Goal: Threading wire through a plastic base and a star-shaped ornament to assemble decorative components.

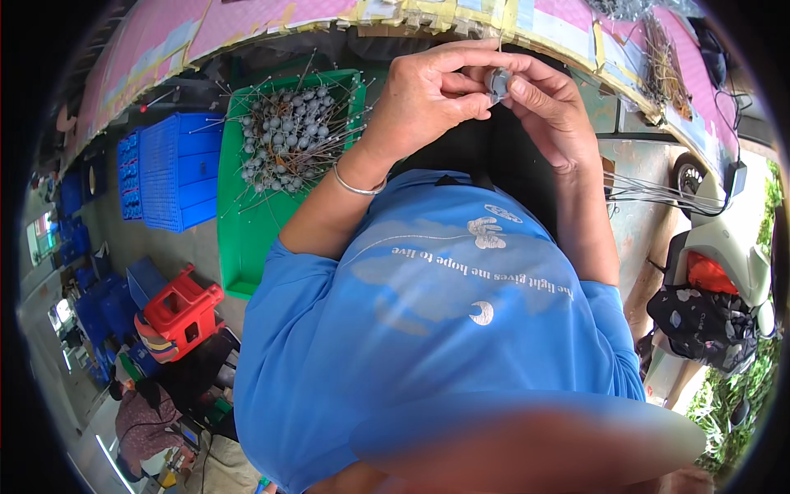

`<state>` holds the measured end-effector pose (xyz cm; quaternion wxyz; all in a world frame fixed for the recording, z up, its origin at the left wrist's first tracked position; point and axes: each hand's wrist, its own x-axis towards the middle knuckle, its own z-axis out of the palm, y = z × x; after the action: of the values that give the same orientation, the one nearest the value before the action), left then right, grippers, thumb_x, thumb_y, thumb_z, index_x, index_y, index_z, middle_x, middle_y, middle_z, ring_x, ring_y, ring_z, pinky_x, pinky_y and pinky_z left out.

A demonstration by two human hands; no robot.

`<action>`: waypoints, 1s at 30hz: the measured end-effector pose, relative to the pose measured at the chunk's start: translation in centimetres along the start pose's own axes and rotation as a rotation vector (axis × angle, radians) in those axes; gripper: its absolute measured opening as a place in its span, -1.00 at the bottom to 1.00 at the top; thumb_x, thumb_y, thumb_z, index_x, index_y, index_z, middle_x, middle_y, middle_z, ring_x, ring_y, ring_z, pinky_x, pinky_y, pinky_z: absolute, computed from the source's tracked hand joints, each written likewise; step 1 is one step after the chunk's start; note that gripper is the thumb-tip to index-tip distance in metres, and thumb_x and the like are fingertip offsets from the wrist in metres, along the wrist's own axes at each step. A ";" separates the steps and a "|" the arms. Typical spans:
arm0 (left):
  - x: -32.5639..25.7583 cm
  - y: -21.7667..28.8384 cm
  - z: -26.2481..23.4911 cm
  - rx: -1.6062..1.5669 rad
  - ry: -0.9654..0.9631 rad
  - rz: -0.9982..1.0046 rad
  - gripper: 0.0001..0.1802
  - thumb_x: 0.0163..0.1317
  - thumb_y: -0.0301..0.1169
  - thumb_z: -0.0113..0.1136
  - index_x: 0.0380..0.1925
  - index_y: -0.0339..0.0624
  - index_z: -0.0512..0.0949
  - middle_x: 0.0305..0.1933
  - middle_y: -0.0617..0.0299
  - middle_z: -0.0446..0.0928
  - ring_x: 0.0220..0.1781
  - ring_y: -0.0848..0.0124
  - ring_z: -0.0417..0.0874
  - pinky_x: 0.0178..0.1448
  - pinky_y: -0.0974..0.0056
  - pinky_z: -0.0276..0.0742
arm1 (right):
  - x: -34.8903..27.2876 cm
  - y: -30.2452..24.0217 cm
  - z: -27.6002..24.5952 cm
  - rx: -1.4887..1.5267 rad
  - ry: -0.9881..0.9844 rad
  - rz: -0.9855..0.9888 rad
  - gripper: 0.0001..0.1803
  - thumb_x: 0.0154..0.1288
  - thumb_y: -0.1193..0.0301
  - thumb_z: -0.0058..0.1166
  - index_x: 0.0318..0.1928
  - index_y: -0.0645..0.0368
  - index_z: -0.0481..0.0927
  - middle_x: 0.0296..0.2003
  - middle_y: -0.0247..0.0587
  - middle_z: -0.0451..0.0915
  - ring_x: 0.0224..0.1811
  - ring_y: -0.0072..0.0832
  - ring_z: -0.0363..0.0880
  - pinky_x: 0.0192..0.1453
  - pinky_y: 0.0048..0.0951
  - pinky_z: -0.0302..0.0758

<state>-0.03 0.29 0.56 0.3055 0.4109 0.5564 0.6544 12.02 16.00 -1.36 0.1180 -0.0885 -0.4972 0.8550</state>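
Near the table's edge, my left hand [432, 97] pinches a small rounded grey piece [497, 83] between thumb and fingers. From the other side, the thumb and curled fingers of my right hand [550, 107] close on the same piece. A thin strand rises from it toward the tabletop. Left of my left forearm, a green tray [233, 247] bears a heap of grey balls on thin wire stems [288, 136], the stems sticking out in many directions. Some fingertips are hidden behind the piece.
The table [568, 23] has a pink top and a worn, taped edge. Blue crates [177, 173] and a red plastic stool [177, 313] stand at the left. Thin rods [650, 188] and a parked scooter [716, 247] are at the right. Another person [148, 424] is at lower left.
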 end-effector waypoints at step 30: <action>-4.0 2.6 -1.2 0.178 0.035 0.262 -0.83 0.20 -0.61 0.30 -0.19 -0.41 0.62 -0.11 0.08 0.63 -0.43 0.51 0.69 -0.40 0.48 0.66 | -1.2 -1.4 1.6 -0.403 -0.242 -0.277 -0.75 0.16 0.62 0.26 -0.11 0.35 0.68 -0.21 -0.09 0.68 -0.13 -0.42 0.65 0.03 -0.46 0.57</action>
<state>0.95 -4.21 2.26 0.1700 0.4939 0.5592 0.6438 12.87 15.00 0.65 0.1536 0.0616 -0.6752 0.7188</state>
